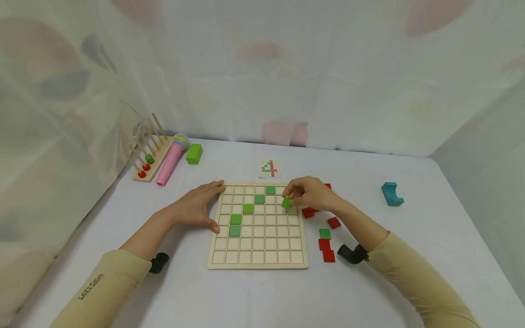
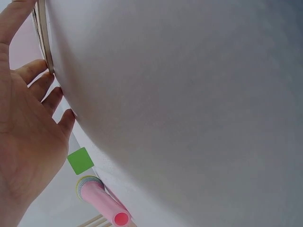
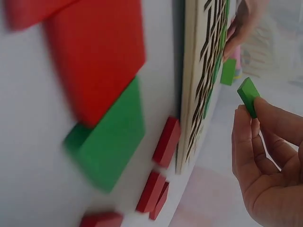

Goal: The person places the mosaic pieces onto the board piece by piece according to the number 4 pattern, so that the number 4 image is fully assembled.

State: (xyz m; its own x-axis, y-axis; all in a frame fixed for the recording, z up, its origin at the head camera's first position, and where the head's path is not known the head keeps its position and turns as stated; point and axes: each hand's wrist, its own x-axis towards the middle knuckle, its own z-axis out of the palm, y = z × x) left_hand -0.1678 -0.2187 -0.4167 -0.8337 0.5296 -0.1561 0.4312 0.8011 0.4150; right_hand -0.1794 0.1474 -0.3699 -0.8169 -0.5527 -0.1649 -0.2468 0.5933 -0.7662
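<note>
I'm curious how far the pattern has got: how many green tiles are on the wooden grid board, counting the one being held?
6: five lie in cells, a diagonal across the wooden grid board; the right hand pinches the sixth above the board.

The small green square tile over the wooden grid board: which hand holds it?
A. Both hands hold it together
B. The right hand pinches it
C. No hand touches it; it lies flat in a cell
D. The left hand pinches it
B: the right hand pinches the small green square tile between its fingertips above the wooden grid board, while the left hand rests at the board's left edge.
</note>
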